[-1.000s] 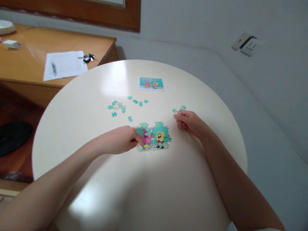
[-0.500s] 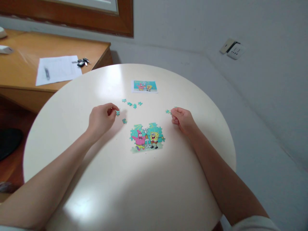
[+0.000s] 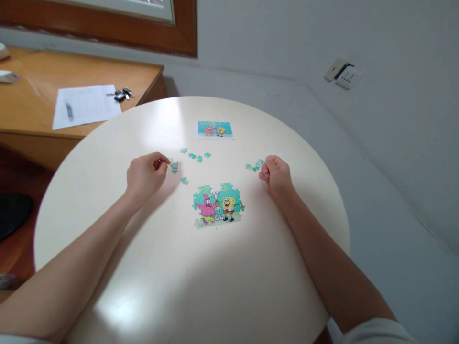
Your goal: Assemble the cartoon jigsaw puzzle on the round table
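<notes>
A: The joined puzzle [image 3: 218, 205] sits mid-dial on the round white table [image 3: 172, 267], twelve pointing away from the person. The left hand [image 3: 145, 177] is at ten o'clock, thumb and forefinger bent together at a few loose pieces [image 3: 174, 168]! Has it got one?

B: Can't tell; the fingertips overlap the pieces from here. Over at two, the right hand [image 3: 279, 174] is curled closed beside another little cluster [image 3: 255, 167], and whether a piece hides inside, I can't tell either.

A: So what makes for good handling?

B: A light touch, I'd say. They look like thin card, so pinch one piece by opposite edges, spare the tabs, and don't brush that lone piece [image 3: 184, 181] on the ten o'clock line. Comparing colours with the picture card [image 3: 215, 129] up at twelve should help.

A: And the puzzle itself?

B: Bright! Pink star figure towards nine, pale figure in the middle, yellow square one towards three, turquoise behind, pale green underfoot. Ragged tabs at both sides, a notch at its twelve. Four more loose bits [image 3: 192, 155] lie out at eleven.
</notes>
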A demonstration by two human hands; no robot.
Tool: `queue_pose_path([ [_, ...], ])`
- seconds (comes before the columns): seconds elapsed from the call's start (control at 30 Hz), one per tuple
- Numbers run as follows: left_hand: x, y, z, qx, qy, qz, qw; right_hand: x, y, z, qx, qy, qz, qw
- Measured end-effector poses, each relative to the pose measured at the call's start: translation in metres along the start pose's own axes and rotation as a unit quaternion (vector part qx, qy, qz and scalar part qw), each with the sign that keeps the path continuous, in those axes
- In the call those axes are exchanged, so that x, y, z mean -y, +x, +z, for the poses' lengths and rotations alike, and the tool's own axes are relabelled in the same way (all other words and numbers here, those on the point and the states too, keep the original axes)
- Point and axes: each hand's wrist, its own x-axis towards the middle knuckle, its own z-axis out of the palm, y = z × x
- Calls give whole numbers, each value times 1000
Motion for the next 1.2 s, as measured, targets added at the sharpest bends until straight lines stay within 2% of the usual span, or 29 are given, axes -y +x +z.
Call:
queue_pose_path([
  [0.17,-1,-1,-1,4,-16,7,1000,-2,3,-2,-56,-12,-9,998],
  [0.3,0,-1,-1,3,-23,6,1000,-3,3,-4,-75,-29,-13,997],
  [0.6,0,0,0,4,-26,15,1000,-4,2,-3,-86,-17,-32,996],
  [0.87,2,1,0,8,-29,11,999,-4,0,-5,-68,-85,-59,992],
  [1.2,2,1,0,7,-34,6,999,-2,0,-4,-50,-91,-65,992],
])
